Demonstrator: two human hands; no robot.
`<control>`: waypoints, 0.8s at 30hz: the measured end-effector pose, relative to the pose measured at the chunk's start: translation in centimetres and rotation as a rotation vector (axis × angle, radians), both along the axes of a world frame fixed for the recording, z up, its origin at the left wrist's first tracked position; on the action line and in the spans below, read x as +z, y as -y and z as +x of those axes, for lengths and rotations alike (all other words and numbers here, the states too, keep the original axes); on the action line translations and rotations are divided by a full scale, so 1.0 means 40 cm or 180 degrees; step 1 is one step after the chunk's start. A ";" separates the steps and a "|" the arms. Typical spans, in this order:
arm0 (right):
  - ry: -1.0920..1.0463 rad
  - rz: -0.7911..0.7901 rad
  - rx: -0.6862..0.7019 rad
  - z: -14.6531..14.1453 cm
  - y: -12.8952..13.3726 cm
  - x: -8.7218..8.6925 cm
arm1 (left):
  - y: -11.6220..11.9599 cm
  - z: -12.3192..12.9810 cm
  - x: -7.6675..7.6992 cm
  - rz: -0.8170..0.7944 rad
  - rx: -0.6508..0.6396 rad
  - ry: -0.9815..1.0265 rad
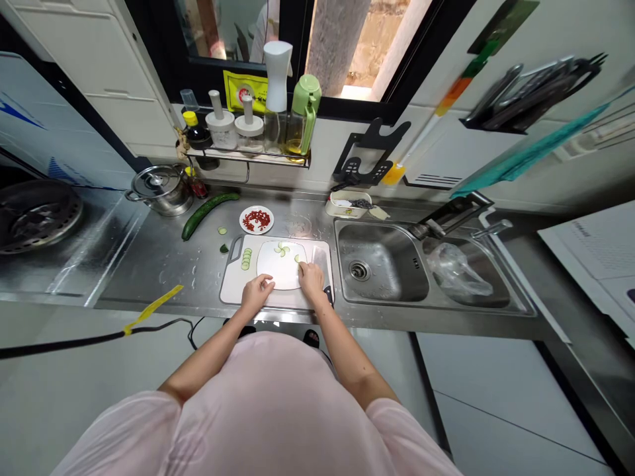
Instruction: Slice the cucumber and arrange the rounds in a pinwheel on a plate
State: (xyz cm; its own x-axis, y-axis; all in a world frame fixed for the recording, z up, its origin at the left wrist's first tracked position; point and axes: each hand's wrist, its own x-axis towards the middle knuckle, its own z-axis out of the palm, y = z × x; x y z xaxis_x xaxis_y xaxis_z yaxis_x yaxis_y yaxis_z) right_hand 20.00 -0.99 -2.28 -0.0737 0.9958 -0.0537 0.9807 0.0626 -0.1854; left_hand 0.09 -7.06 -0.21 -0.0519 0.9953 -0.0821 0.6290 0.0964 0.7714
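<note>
A white square plate (282, 271) lies on a white cutting board (233, 284). On it, several cucumber slices (282, 249) form a small fan near the far edge. My left hand (256, 294) is at the plate's near left corner, thumb and fingers closed about its edge. Fingertips pinched, my right hand (311, 283) is on a pale green cucumber slice (297, 258) at the plate's right side. Left of the plate, a row of overlapping cucumber slices (246, 259) lies on the board. A knife (320, 256) rests along the board's right side, partly hidden by my right hand.
Behind the board stands a white dish of chopped red pieces (256, 220). A whole cucumber (208, 213) and a lidded pot (161, 188) are farther left. To the right is a double sink (381, 261) with a plastic bag (459, 271). A condiment shelf (248, 155) hangs above.
</note>
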 end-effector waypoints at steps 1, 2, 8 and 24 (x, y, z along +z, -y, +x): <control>-0.0018 -0.0004 -0.0003 0.000 0.000 0.000 | -0.003 -0.005 -0.003 0.0030 0.0026 -0.0009; -0.0042 0.0001 -0.0014 -0.001 0.001 0.000 | -0.006 -0.012 -0.006 0.0055 0.0062 -0.0035; -0.0397 0.0273 -0.0104 0.002 0.013 0.004 | -0.044 -0.079 -0.022 0.0225 0.0615 -0.0487; -0.1272 0.0736 -0.0220 0.022 0.117 0.028 | -0.092 -0.145 -0.047 -0.0143 0.1112 -0.1517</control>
